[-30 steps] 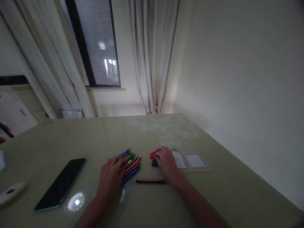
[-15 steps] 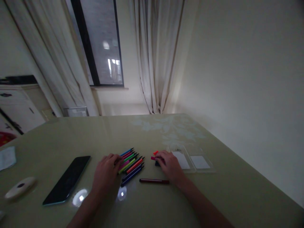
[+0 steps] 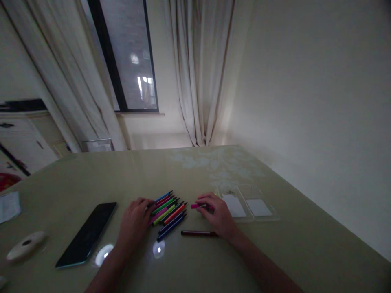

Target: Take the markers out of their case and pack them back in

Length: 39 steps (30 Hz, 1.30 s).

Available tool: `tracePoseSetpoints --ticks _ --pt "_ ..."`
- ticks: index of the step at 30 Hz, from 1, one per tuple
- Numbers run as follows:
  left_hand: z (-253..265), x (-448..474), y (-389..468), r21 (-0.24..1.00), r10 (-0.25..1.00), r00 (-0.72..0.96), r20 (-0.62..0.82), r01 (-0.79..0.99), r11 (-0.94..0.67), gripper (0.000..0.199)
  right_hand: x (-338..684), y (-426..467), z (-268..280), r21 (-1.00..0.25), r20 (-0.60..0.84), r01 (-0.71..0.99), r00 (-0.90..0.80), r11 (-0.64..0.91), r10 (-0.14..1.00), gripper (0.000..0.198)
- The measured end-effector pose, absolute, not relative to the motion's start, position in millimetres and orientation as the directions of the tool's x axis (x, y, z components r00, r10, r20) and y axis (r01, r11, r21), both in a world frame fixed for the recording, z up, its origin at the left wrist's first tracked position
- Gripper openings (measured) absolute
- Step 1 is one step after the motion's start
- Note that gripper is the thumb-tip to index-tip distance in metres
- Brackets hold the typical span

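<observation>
A row of uncapped felt-tip pens in several colours lies slanted on the table, dark tips pointing up and right. My left hand rests at their left ends, its fingers curled against the upper pens; its fingertips are partly hidden. Between the thumb and fingers of my right hand is a small magenta pen cap, pointing left at the pens but apart from them. Just below my right hand lies a dark maroon felt-tip pen, its right end beside the wrist.
Behind my right hand sits a clear plastic case with white inserts. A black phone lies to the left, near a white oval object and a pale folded cloth or paper. A wall runs along the table's right side.
My right hand has moved the magenta cap slightly left and turned it. The orange and dark pieces beside that hand no longer show. My left hand stays at the pens.
</observation>
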<state>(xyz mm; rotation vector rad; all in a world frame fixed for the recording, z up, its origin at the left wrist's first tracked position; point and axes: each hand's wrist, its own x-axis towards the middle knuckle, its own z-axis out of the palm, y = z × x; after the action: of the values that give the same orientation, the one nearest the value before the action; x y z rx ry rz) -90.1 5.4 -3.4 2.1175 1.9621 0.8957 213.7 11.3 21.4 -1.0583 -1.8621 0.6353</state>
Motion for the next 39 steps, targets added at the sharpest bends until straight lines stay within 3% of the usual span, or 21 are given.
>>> tracePoseSetpoints --ticks 16,22,27,33,39 --pt "-8.6 -98.6 7.3 0.491 0.954 0.0 0.299 0.857 -0.153 0.035 213.2 12.5 16.4 -0.741 0.462 0.414 -0.255 0.528 0.849 0.009" --pt "-5.6 -97.6 6.7 0.516 0.944 -0.03 0.328 0.843 -0.152 0.035 211.9 13.1 14.9 -0.796 0.394 0.396 -0.235 0.458 0.889 0.013" --pt "6.0 -84.3 2.6 0.597 0.942 -0.08 0.325 0.79 -0.139 0.038 211.9 12.1 18.2 -0.872 0.341 0.308 -0.179 0.381 0.923 0.017" --pt "15.8 -54.6 -8.3 0.809 0.968 -0.028 0.25 0.555 -0.193 0.033 213.5 12.1 22.5 -0.888 0.373 0.235 -0.135 0.395 0.918 0.018" --pt "25.0 -47.1 -12.7 0.841 0.976 -0.021 0.218 0.511 -0.177 0.034 213.7 11.1 21.8 -0.876 0.383 0.25 -0.157 0.411 0.911 0.016"
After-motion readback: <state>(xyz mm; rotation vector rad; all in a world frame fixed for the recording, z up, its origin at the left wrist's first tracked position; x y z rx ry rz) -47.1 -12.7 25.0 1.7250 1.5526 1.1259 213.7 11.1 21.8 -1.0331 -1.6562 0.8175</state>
